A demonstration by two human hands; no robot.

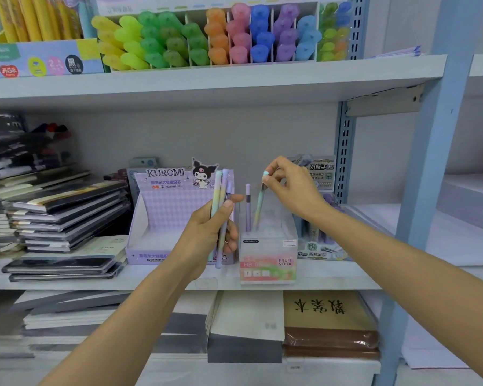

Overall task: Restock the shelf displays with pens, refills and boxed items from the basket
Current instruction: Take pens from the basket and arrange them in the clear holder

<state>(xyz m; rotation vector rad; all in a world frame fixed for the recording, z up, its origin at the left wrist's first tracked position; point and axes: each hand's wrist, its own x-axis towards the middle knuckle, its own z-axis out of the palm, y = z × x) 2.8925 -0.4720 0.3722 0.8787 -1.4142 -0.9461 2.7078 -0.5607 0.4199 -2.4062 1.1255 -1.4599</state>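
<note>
My left hand [209, 232] grips a small bunch of pastel gradient pens [221, 188], held upright in front of the purple Kuromi display box [156, 218]. My right hand [287, 185] pinches the top of a teal-green pen [259, 206], whose lower end reaches into the clear Fruit Soda display box [268, 260] on the middle shelf. A purple pen [248, 207] stands upright in that same box, just left of the teal one. No basket is in view.
Stacks of dark notebooks [62, 207] fill the left of the middle shelf [179, 282]. A lead-refill display [318, 174] stands behind my right hand. Highlighters [207, 37] line the upper shelf. Paper pads and a brown book [326, 316] lie below. A blue upright post [430, 162] stands at the right.
</note>
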